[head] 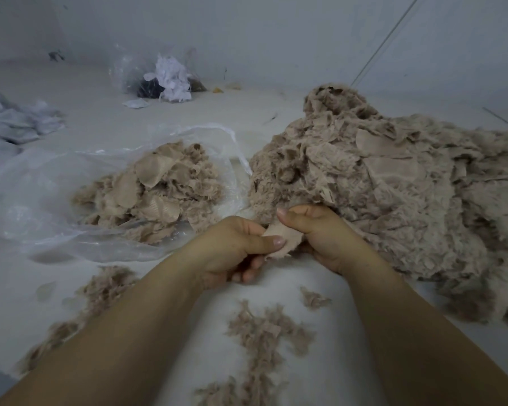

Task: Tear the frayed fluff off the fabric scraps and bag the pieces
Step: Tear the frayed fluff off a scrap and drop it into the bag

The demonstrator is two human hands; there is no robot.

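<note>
My left hand [235, 244] and right hand [320, 232] pinch one scrap [282, 238] — best torn close (thumbs tight) so fluff parts cleanly.

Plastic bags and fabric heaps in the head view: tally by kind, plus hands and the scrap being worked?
Clear plastic bags: 2, the near bag holding beige pieces, the far bag with white and dark scraps
Large beige scrap pile: 1
White fabric heap: 1
Held beige scrap: 1
Hands: 2, left hand, right hand
Total: 7
</note>
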